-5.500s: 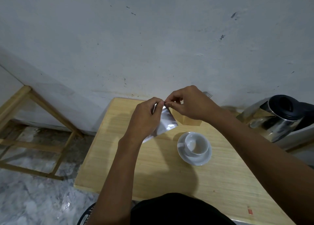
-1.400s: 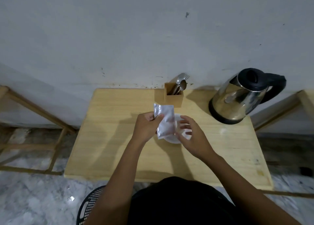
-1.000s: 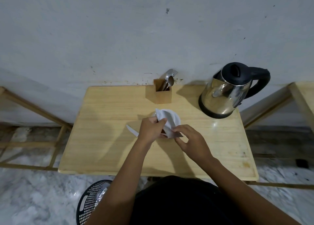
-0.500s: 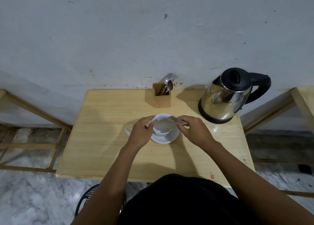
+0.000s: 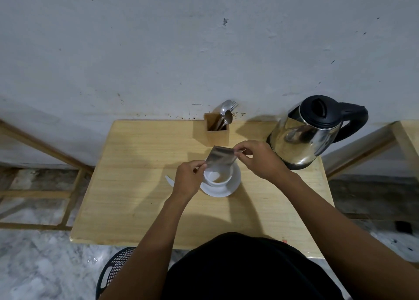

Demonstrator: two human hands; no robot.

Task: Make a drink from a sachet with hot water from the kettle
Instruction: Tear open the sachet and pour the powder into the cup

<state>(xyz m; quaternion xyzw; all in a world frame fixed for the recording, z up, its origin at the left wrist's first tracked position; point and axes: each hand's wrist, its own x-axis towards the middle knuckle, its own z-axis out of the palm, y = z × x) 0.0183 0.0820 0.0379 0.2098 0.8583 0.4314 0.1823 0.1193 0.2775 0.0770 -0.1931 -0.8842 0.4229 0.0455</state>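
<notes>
A silver sachet (image 5: 221, 156) is held upended over a white cup (image 5: 217, 177) that stands on a white saucer (image 5: 234, 184). My left hand (image 5: 187, 180) pinches the sachet's lower left corner. My right hand (image 5: 258, 158) pinches its upper right corner. Light brown powder lies inside the cup. A steel kettle (image 5: 303, 133) with a black lid and handle stands at the table's back right, just behind my right hand.
A wooden holder (image 5: 216, 132) with spoons and a fork stands at the back against the wall. A torn white strip (image 5: 169, 180) lies on the wooden table (image 5: 136, 186) left of my left hand. A black perforated basket (image 5: 115, 268) is on the floor below.
The sachet was torn, its strip dropped on the table, and the sachet tipped over the cup. It now stands more upright above the cup, and powder lies inside.
</notes>
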